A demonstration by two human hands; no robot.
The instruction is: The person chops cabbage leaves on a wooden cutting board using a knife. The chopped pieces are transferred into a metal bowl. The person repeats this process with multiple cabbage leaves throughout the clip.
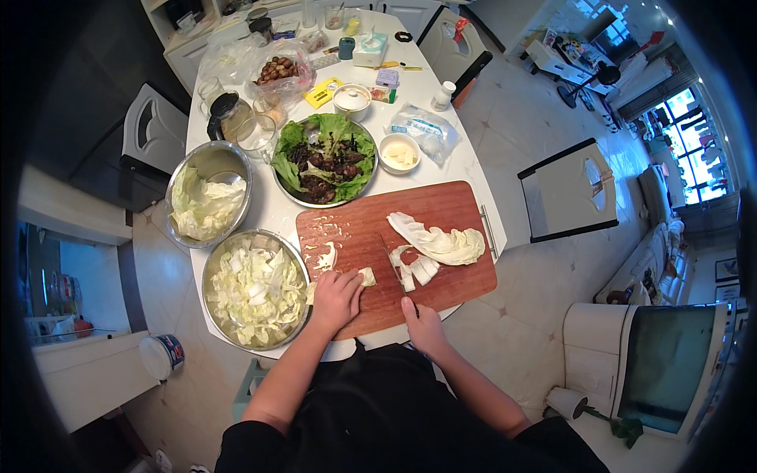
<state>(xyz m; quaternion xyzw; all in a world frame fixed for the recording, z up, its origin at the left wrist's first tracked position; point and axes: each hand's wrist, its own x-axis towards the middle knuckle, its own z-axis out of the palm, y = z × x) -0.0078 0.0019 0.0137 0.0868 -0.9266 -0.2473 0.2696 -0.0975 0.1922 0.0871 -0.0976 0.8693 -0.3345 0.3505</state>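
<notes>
On a reddish wooden cutting board point(355, 236), my right hand point(423, 329) grips the handle of a kitchen knife point(394, 266), its blade pointing away from me. White pieces of cabbage stem point(423, 270) lie just right of the blade, and a long cabbage leaf point(440, 241) rests behind them. My left hand point(338, 298) lies over the board's left part with bits of leaf at its fingers; what is under the palm is hidden. Beside it, a steel bowl point(208, 295) holds cut cabbage point(254, 290).
Another steel bowl point(247, 204) with whole leaves stands at the left. Behind the board are a pan point(372, 171) of lettuce and dark food, a white bowl point(400, 168) of pale pieces, a lidded pot point(352, 101) and a glass jug point(236, 121). Chairs flank the table.
</notes>
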